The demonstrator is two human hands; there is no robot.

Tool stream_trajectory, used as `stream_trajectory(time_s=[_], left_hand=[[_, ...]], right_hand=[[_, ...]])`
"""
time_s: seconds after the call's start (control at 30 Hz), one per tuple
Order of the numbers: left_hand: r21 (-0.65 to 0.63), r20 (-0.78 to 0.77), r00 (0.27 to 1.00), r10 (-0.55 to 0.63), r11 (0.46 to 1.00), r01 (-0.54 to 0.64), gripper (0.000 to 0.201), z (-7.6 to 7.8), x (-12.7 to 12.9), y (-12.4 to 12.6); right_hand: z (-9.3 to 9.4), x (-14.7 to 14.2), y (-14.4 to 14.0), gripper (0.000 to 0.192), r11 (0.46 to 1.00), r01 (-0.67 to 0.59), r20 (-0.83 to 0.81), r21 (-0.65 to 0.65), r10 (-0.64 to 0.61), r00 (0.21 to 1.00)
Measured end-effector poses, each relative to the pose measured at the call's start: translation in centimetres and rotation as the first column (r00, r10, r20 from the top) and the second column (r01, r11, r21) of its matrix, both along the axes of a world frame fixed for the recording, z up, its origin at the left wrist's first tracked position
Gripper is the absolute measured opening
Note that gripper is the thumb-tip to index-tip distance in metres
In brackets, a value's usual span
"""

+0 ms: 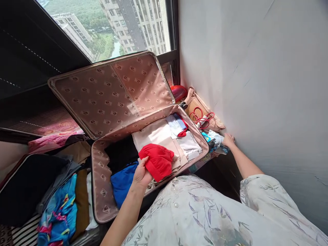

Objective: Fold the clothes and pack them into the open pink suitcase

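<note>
The left hand (141,174) is gripping a red garment (159,160) over the open suitcase's (102,191) near edge; the right hand (228,139) is resting, fingers spread and holding nothing, beside the wall (256,68), under a window (115,24).

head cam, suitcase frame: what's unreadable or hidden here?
- Right hand: fingers buried among small items beside the suitcase; grip cannot be told.
- Left hand: fingertips tucked under the red garment.
- Folded clothes beneath the red garment: covered by it.
- Blue packet near the right hand: print too small to read.
- Clothes pile at left: cut off by the frame edge.
</note>
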State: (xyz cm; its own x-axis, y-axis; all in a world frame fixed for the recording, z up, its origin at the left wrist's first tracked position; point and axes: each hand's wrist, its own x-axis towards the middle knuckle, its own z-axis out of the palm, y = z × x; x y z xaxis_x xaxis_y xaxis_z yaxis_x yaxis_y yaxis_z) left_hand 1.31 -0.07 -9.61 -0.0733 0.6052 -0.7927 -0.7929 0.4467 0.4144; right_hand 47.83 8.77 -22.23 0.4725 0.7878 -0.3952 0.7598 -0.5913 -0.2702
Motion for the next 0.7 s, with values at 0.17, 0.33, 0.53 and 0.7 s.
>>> stream_trajectory(time_s=[0.17,0.33,0.53,0.7], left_hand=[[-0.022,-0.009,0.998,-0.059,0.998,0.059,0.038,-0.1,0.2,0.0],[-0.058,-0.020,0.997,-0.068,0.996,0.067,0.032,-0.6,0.0,-0.3],[-0.061,-0.020,0.995,-0.098,0.993,0.097,0.031,-1.4,0.0,-0.4],[-0.039,-0.010,0.995,-0.098,0.994,0.098,0.025,-1.9,0.3,-0.3]], right_hand=[[-1.9,-0.5,-1.4,0.031,0.998,-0.029,0.066,-0.054,0.033,0.997],[0.6,1.2,1.1,0.033,0.998,-0.036,0.067,0.047,0.033,0.997],[6.5,1.8,3.8,0.031,0.922,-0.007,-0.008,0.388,0.011,1.000],[12.3,-2.0,4.3,0.034,0.697,0.376,-0.666,0.611,0.195,0.720]])
